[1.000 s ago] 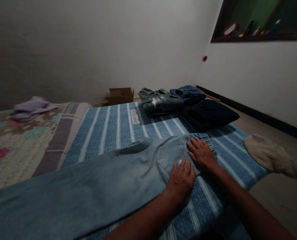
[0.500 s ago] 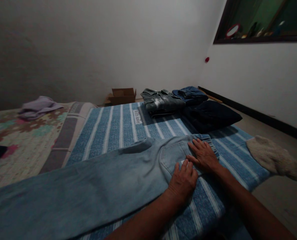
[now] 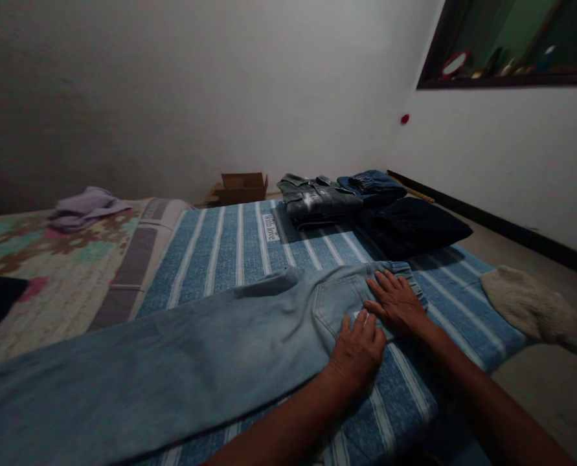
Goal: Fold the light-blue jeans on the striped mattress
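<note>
1 pair of light-blue jeans (image 3: pixel 195 362), 1 grey collared garment (image 3: pixel 320 199), 1 lilac cloth (image 3: pixel 89 208), 1 mirror (image 3: pixel 455 63).

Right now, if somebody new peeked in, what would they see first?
Probably the long pale-blue jeans, stretched across the blue striped cover, with the left hand and right hand on their waist end. Next come the folded dark clothes near the cover's far right corner. Then the red-rimmed mirror, high at right.

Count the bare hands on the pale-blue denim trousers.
2: the left hand at the near edge of the trousers, the right hand by their gathered elastic waistband. None seem hidden.
</note>
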A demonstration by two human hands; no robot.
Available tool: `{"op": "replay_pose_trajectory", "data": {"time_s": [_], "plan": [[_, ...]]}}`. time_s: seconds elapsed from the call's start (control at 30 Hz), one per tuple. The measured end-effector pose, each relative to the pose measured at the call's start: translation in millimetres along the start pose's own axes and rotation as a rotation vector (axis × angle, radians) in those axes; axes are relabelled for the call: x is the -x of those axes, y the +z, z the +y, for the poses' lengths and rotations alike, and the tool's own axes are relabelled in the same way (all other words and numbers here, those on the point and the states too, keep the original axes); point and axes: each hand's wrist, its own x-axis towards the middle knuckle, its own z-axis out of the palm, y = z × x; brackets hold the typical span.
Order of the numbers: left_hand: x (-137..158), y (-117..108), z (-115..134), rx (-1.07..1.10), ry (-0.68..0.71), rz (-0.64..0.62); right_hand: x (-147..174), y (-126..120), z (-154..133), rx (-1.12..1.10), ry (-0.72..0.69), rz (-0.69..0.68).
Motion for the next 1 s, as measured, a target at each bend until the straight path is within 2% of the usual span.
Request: {"op": "replay_pose_trajectory", "data": {"time_s": [0.27, 0.47, 0.53, 0.63, 0.8, 1.0], "plan": [[-2.4, -1.0, -0.5, 0.011, -0.010, -0.030, 0.8, -0.4, 0.0, -0.023, 0.013, 0.028], [-4.4, -3.0, -1.7, 0.046, -0.014, -0.057, -2.9, -19.0, -16.4, -0.036, -0.024, 0.188], [-4.5, -4.4, -1.8, 0.060, -0.016, -0.080, -6.6, -22.9, -23.0, -0.063, -0.055, 0.203], [-4.1, -6.1, -1.8, 0.054, -0.012, -0.093, -12.0, -20.4, -26.3, -0.095, -0.058, 0.151], [-2.5, -7.1, -1.1, 0.037, -0.008, -0.047, -14.8, -4.3, -18.9, -0.132, -0.041, 0.017], [1.0, -6.5, -1.3, 0.037, -0.019, -0.035, -14.1, -1.7, -18.8, -0.127, -0.037, -0.012]]}}
